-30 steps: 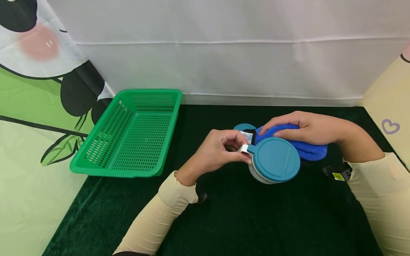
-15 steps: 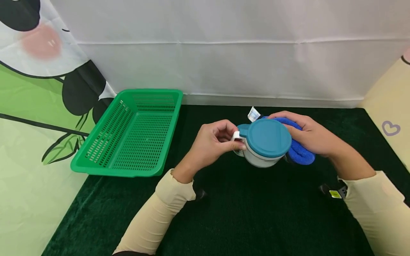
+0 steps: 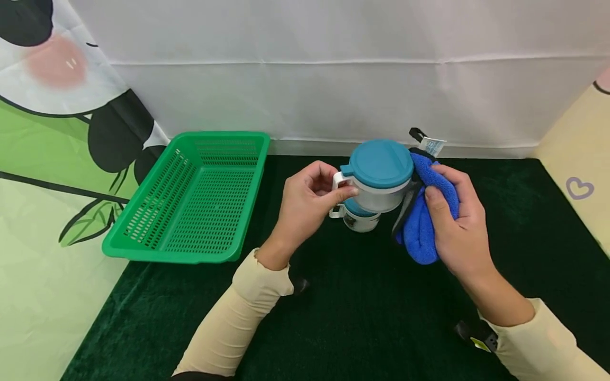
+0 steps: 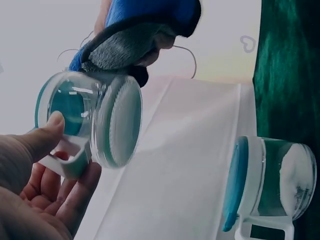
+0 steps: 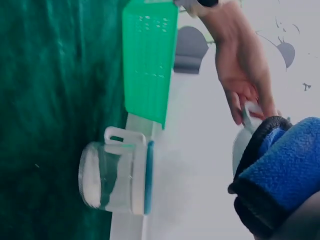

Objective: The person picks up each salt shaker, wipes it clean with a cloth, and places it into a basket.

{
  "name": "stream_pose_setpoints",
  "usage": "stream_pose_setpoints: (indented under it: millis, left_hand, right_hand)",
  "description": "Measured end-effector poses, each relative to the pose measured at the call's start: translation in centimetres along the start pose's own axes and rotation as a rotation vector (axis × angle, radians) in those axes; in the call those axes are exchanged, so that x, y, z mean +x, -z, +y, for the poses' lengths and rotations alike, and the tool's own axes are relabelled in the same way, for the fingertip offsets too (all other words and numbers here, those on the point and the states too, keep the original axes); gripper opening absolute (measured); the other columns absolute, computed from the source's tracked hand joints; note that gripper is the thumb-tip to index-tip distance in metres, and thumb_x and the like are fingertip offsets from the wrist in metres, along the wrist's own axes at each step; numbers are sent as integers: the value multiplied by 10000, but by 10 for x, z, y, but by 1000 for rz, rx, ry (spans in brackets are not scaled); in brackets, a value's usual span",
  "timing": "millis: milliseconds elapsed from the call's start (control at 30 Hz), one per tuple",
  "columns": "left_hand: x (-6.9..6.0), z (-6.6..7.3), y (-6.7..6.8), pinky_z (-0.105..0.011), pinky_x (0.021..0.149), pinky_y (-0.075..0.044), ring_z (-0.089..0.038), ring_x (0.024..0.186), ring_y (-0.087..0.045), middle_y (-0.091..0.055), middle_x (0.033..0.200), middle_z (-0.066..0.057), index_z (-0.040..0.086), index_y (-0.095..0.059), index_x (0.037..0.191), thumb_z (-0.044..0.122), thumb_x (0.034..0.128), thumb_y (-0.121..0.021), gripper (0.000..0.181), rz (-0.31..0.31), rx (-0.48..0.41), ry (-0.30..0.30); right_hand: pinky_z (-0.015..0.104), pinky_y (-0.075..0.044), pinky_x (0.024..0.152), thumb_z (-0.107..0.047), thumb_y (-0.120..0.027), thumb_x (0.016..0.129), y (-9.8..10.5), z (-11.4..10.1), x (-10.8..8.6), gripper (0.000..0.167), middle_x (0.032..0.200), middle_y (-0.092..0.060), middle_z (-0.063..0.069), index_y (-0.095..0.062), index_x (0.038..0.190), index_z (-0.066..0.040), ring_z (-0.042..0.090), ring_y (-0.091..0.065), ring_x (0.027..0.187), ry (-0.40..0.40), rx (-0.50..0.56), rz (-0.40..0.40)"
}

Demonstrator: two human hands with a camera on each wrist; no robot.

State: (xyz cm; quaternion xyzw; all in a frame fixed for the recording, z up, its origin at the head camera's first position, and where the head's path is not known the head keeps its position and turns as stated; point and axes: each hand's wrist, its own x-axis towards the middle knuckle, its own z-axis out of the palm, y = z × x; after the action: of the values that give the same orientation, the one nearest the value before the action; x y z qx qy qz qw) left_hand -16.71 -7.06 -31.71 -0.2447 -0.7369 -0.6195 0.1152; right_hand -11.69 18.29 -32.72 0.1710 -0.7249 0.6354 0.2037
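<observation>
My left hand pinches the white handle of a clear jar with a blue lid, held up off the table. In my right hand is a folded blue cloth with dark edging and a white tag, pressed to the right side of that jar. Behind and below stands a second lidded jar on the table, with white powder inside; in the head view the raised jar partly covers it. The right wrist view hides most of the raised jar behind the cloth.
A green plastic basket stands on the left of the dark green table cover. A pale curtain hangs along the back, with printed panels at both sides.
My left hand has raised the jar up and to the left. My right hand has moved the cloth from behind the jar around to its right side, turning it upright. The second jar shows more.
</observation>
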Motion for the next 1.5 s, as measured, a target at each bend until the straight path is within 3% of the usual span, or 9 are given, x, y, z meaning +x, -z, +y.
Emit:
stream_pose_setpoints:
  millis: [167, 333, 533, 733, 800, 933, 1033, 1200, 1500]
  left_hand:
    - [2, 1, 5, -360, 778, -610, -182, 820, -681, -683, 952, -61, 29, -655, 1013, 96, 901, -822, 212, 54, 17, 15]
    - [2, 2, 9, -345, 785, -605, -193, 833, -677, -683, 959, -74, 24, -656, 1017, 96, 904, -819, 212, 58, 18, 48]
    - [1, 1, 12, -333, 763, -597, -194, 817, -658, -678, 950, -70, 28, -658, 1010, 103, 893, -831, 222, 47, 44, 62]
    - [0, 1, 12, -340, 743, -596, -190, 804, -658, -683, 944, -59, 38, -655, 995, 97, 894, -830, 210, 9, 42, 70]
    - [-1, 1, 11, -334, 726, -595, -184, 793, -661, -689, 937, -53, 39, -657, 990, 84, 890, -830, 205, -12, 36, 61]
    - [-4, 2, 7, -334, 721, -606, -165, 773, -665, -699, 932, -38, 38, -666, 995, 67, 882, -832, 204, -62, 47, 26]
    - [-5, 2, 4, -339, 729, -614, -158, 768, -665, -701, 941, -32, 38, -671, 1001, 65, 883, -830, 200, -95, 52, 9]
    - [-7, 2, 0, -334, 729, -617, -150, 772, -666, -702, 954, -24, 49, -673, 996, 81, 892, -826, 188, -130, 62, 3]
    - [-7, -2, -2, -311, 729, -608, -134, 791, -685, -706, 968, -10, 67, -689, 998, 115, 900, -822, 172, -156, 96, 42]
  right_hand:
    - [261, -504, 853, -50, -477, 1082, -7, -2, -17, 354, 1250, -563, 71, -508, 1434, -57, 234, -584, 1057, -6, -126, -60]
    - [272, -531, 813, 26, -482, 1053, -1, -3, -30, 371, 1230, -593, 55, -519, 1415, -47, 208, -621, 1019, -2, -168, -234]
    - [315, -547, 811, 77, -441, 1042, 18, -8, -32, 388, 1283, -592, 68, -516, 1407, -30, 210, -617, 1030, -14, -60, -454]
    - [233, -515, 794, 86, -398, 1048, 44, -18, -7, 369, 1211, -575, 157, -471, 1410, 94, 227, -575, 982, 111, 204, -325]
    - [192, -508, 808, 69, -424, 1046, 50, -22, 5, 373, 1210, -586, 148, -477, 1415, 92, 226, -574, 978, 147, 156, -263]
    - [166, -506, 830, 32, -485, 1032, 54, -32, 29, 412, 1238, -616, 92, -528, 1441, 4, 206, -600, 975, 141, -147, -204]
    - [167, -493, 816, -54, -521, 1052, 48, -37, 42, 422, 1270, -608, 50, -553, 1467, -125, 189, -599, 993, 65, -329, -237]
    - [183, -479, 806, -195, -524, 1085, 38, -35, 58, 398, 1357, -580, 71, -543, 1478, -255, 233, -568, 1039, -64, -398, -336]
    - [592, -495, 861, -306, -521, 1095, 29, -43, 79, 357, 1400, -570, 100, -566, 1449, -297, 369, -566, 1117, -89, -550, -515]
